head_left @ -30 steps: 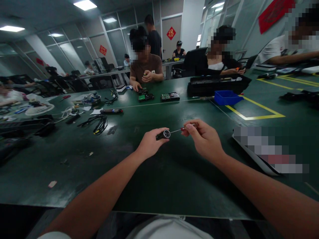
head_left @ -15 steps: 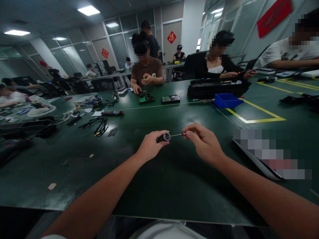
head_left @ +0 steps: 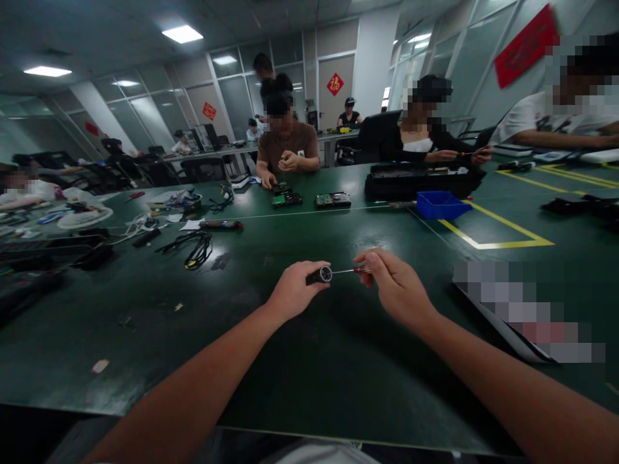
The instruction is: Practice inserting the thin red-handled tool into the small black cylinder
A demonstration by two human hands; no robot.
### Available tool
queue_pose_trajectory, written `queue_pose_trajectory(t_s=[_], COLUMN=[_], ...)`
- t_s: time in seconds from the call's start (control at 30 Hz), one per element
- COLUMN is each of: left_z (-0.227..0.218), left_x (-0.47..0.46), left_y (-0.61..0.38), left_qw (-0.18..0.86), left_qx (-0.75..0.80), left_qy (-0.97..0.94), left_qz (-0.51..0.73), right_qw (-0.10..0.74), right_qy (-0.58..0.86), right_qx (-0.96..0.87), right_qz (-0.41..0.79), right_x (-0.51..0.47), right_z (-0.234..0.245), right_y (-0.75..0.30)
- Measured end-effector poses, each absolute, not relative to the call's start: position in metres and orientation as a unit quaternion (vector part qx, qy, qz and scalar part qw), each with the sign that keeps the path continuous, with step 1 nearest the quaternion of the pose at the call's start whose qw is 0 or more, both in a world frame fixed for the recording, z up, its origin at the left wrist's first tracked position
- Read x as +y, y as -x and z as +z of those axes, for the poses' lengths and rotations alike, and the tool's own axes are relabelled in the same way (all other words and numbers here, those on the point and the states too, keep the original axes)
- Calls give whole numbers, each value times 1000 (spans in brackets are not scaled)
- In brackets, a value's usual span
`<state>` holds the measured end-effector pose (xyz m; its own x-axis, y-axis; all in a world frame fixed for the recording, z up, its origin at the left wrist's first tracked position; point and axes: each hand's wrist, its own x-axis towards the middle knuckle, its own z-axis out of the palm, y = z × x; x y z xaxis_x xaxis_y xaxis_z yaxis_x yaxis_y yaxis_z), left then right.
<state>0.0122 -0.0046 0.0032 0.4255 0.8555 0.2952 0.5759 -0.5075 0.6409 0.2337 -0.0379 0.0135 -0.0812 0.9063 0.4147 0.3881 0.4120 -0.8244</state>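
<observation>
Hands drawn closer, screwdriver (head_left: 349, 270) tip in left-hand cylinder (head_left: 319, 276)

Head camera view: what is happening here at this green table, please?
A person holds a small dark cylindrical part in the left hand. The right hand holds a thin screwdriver, with its tip at the silver end of the part. Both hands are above the green table. Across the table, other people work on circuit boards, and a blue bin stands near yellow lines.
</observation>
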Motion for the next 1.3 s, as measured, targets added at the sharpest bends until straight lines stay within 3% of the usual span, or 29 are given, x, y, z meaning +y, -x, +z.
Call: queue_pose_trajectory(t_s=[0.17,0.4,0.53,0.87,1.03,1.3], left_z=[6,3,4,9,12,13], left_x=[-5,-3,-4,-6,-4,-3], left_y=[-12,-10,-11,-12,-9,-9], left_qw=[234,221,220,222,205,198], left_qx=[442,448,443,411,409,424], left_qy=[-809,-809,-816,-824,-831,-834], left_qz=[308,308,301,322,315,292], right_qw=[546,490,520,624,591,630], right_qy=[460,464,480,435,411,436], right_qx=[-628,-679,-647,-496,-448,-442], right_qz=[309,289,285,420,530,467], right_x=[-35,-38,-39,-24,-10,-15], right_z=[9,18,17,4,1,0], right_y=[-232,-231,-229,-228,-238,-233])
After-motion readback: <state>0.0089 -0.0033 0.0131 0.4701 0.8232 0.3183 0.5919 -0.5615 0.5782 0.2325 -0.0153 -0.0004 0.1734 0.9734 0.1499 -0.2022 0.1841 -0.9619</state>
